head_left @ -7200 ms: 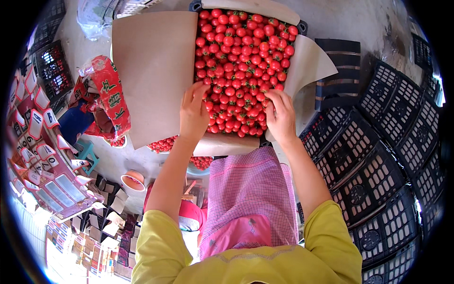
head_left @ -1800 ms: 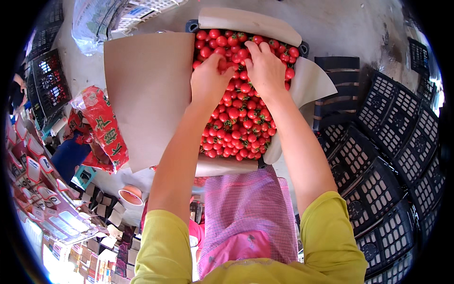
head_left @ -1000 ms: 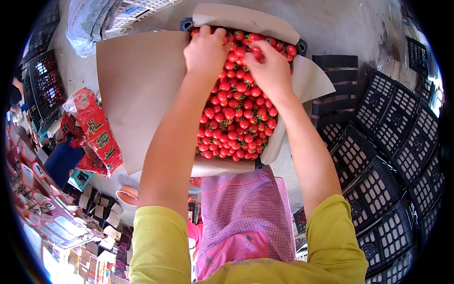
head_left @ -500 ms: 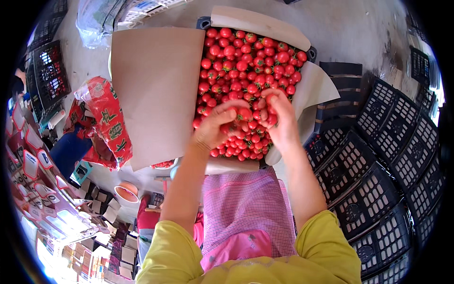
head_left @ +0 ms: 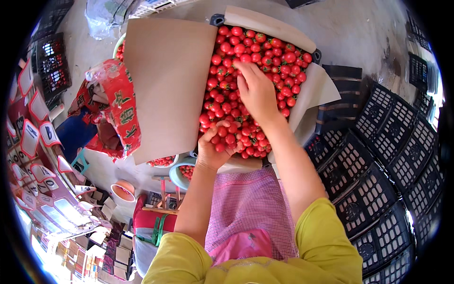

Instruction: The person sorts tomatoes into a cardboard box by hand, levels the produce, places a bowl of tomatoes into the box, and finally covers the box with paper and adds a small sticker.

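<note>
Red cherry tomatoes (head_left: 283,69), some with green stems, fill a paper-lined crate in front of me. My left hand (head_left: 213,147) is cupped palm up at the crate's near left, with several cherry tomatoes (head_left: 222,138) resting in its curled fingers. Farther in, my right hand (head_left: 257,92) reaches over the heap with its back toward me. Its fingers are stretched out and touch tomatoes toward the far left, the thumb apart from them. The undersides of the right fingers are hidden. Brown paper flaps (head_left: 168,85) fold out over the crate's sides.
Black plastic crates (head_left: 369,189) stand stacked on the right. On the left lies a red printed bag (head_left: 124,109). Below the large flap are a pale green basin (head_left: 177,177) of tomatoes and an orange bucket (head_left: 123,190). A pink checked cloth (head_left: 246,199) covers my lap.
My hands, close together over the tomatoes before, have parted. The right moved away from me and leftward; the left dropped lower and turned palm up. The view has shifted slightly.
</note>
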Demonstrator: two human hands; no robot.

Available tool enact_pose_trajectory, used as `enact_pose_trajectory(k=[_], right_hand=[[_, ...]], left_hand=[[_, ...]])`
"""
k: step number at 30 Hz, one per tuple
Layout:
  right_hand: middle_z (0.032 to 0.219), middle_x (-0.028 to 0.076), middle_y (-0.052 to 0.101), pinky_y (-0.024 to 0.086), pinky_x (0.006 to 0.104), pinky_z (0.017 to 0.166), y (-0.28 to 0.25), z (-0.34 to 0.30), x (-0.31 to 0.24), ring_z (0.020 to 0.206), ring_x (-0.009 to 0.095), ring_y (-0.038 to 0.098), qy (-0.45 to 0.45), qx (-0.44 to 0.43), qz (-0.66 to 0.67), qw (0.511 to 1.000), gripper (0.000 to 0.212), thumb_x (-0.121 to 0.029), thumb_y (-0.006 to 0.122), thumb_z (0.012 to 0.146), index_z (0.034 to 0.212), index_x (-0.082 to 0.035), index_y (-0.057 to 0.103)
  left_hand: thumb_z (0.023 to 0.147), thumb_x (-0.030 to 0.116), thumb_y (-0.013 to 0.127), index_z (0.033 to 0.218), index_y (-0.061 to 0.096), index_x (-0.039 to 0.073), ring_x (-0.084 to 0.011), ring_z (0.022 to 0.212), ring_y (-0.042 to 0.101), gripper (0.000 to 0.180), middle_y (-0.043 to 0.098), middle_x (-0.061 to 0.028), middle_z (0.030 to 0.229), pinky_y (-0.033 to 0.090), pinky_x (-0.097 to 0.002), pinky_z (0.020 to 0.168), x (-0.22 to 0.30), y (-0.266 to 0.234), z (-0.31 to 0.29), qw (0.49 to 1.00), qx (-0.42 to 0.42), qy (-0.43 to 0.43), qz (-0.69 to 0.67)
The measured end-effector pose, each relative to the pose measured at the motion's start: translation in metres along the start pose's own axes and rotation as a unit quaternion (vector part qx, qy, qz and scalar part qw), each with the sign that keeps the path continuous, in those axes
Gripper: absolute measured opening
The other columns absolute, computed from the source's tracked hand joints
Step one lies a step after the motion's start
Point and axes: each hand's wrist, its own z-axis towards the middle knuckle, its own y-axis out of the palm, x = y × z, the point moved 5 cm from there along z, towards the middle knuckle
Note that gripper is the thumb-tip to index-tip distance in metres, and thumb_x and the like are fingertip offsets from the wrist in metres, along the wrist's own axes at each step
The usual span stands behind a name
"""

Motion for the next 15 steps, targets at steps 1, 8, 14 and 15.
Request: enact_pose_trajectory(k=[1,8,14,15], right_hand=[[0.104,0.009,0.059,0.051,0.036,0.066,0.006,0.008,0.011,0.08,0.03,0.06,-0.042,0.006,-0.079,0.996,0.031,-0.001,0.056,0.078,0.108,-0.005,0.055],[0.091,0.008,0.054,0.05,0.0396,0.056,0.013,0.013,0.015,0.065,0.028,0.06,0.037,-0.032,-0.042,0.998,0.021,-0.009,0.06,0.074,0.094,-0.011,0.054],[0.085,0.012,0.055,0.049,0.0396,0.067,0.045,-0.016,0.002,0.076,0.03,0.058,0.005,-0.167,-0.18,0.969,0.028,-0.016,0.066,0.074,0.098,-0.006,0.056],[0.086,0.012,0.055,0.049,0.0411,0.066,0.052,-0.014,0.002,0.078,0.03,0.058,-0.002,-0.182,-0.177,0.967,0.026,-0.017,0.065,0.074,0.095,-0.006,0.056]], left_hand=[[0.079,0.032,0.058,0.1,0.056,0.01,-0.0271,0.091,0.056,0.031,0.054,-0.0117,0.115,0.049,-0.0443,0.078,-0.003,0.003,-0.002,1.0,0.001,-0.007,0.002],[0.077,0.032,0.064,0.097,0.056,0.009,-0.0288,0.087,0.055,0.032,0.055,-0.0126,0.108,0.051,-0.0428,0.071,0.006,-0.016,-0.031,0.998,0.055,0.016,0.027],[0.076,0.032,0.062,0.103,0.056,0.009,-0.0298,0.1,0.053,0.036,0.054,-0.0128,0.113,0.046,-0.0502,0.084,0.007,-0.019,-0.034,0.998,0.052,0.012,0.017],[0.075,0.031,0.062,0.103,0.057,0.008,-0.0317,0.103,0.052,0.036,0.054,-0.0132,0.113,0.043,-0.054,0.088,0.009,-0.019,-0.036,0.998,0.061,0.015,0.017]])
